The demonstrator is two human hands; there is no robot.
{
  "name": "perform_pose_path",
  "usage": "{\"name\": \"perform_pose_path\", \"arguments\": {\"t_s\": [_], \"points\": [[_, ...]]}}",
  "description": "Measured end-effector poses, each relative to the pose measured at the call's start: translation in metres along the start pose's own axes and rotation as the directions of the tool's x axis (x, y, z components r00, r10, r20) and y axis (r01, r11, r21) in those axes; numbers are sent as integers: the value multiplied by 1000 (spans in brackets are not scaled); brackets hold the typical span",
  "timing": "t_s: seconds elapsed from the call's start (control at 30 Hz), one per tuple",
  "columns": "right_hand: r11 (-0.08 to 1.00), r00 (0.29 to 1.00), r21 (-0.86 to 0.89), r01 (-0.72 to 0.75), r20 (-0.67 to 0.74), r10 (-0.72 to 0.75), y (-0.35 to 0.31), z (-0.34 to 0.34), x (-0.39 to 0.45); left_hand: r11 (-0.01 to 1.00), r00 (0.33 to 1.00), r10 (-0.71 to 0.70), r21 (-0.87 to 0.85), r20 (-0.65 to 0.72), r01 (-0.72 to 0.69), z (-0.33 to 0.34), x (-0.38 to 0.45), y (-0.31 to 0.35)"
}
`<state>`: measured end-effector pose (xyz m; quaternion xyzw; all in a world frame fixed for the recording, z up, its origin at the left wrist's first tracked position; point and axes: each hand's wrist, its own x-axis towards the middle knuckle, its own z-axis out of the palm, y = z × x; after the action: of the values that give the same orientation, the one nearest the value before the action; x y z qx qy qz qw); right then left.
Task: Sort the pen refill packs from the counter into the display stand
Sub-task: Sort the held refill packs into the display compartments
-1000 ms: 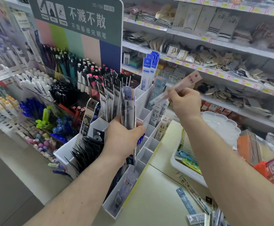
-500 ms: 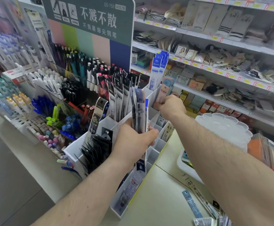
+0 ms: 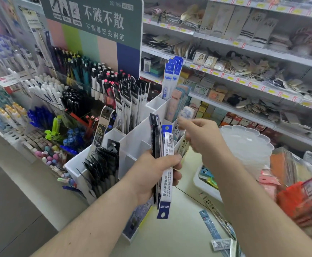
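My left hand [image 3: 151, 175] is shut on a bunch of pen refill packs [image 3: 167, 164], black ones and a white-and-blue one, held upright in front of the white display stand [image 3: 133, 145]. My right hand [image 3: 201, 138] hovers just right of the stand with loosely curled fingers and nothing in it. A pink refill pack [image 3: 175, 101] stands in a rear right compartment, beside tall blue packs [image 3: 172, 76]. Black packs [image 3: 131, 102] fill the middle compartments. Several loose refill packs [image 3: 212, 206] lie on the pale counter [image 3: 179, 229].
A white tray [image 3: 205, 184] with small items sits on the counter under my right forearm, with a scalloped white dish [image 3: 248, 140] behind it. Red and orange packets [image 3: 296, 201] pile at the right. Pen racks [image 3: 77, 86] stand left of the stand, stocked shelves behind.
My right hand carried the pink pack down into a rear right compartment of the stand, let go, and drew back empty. My left hand kept hold of its bunch.
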<state>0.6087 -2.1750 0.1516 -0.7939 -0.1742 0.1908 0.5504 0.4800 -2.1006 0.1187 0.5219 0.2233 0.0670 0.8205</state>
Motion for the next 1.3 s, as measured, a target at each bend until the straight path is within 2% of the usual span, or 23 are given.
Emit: {"name": "perform_pose_path", "arguments": {"t_s": [0.07, 0.13, 0.2, 0.27, 0.33, 0.4, 0.53, 0.7, 0.83, 0.93, 1.0, 1.07, 1.13, 1.23, 1.3], "points": [[1000, 985, -1, -21, 173, 21, 3, -5, -32, 1000, 1000, -2, 30, 24, 2, 1, 0, -4], [1000, 968, 7, -14, 252, 12, 10, -4, -51, 998, 997, 4, 54, 83, -8, 2, 0, -8], [998, 975, 68, 2, 220, -17, 18, -5, -59, 1000, 987, -19, 17, 163, 16, 1, -3, -10], [995, 993, 98, -5, 119, -7, 24, -10, -61, 995, 974, -68, -62, 214, 83, 2, -7, -12], [982, 997, 179, -66, 59, 56, 28, -14, -62, 985, 969, -116, -102, 219, 141, 3, -12, -12], [934, 990, 328, -141, 75, 123, 32, -17, -65, 974, 963, -151, -130, 223, 183, 5, -16, -11], [817, 979, 542, -197, 70, 190, 37, -26, -71, 967, 978, -147, -185, 148, 174, 7, -17, -13], [705, 968, 672, -227, 78, 238, 44, -31, -75, 992, 993, -105, -57, 52, 108, 9, -20, -18], [640, 932, 679, -361, 237, 274, 49, -35, -76, 996, 996, -86, 39, -3, 86, 14, -20, -22], [571, 901, 700, -430, 370, 226, 54, -41, -78, 994, 994, -109, -19, -6, 109, 18, -21, -22], [538, 895, 720, -438, 404, 188, 57, -42, -80, 990, 992, -124, -75, -4, 123, 19, -21, -21], [560, 908, 720, -409, 385, 167, 61, -43, -81, 985, 991, -133, -108, 8, 133, 20, -22, -21], [658, 932, 668, -348, 322, 167, 62, -42, -83, 985, 989, -143, -96, 19, 145, 20, -22, -22], [869, 974, 455, -195, 190, 119, 57, -36, -89, 991, 991, -128, 39, 22, 128, 23, -22, -26], [945, 988, 317, -74, 150, 27, 54, -31, -96, 983, 993, -109, 152, 39, 102, 26, -24, -28]]}}
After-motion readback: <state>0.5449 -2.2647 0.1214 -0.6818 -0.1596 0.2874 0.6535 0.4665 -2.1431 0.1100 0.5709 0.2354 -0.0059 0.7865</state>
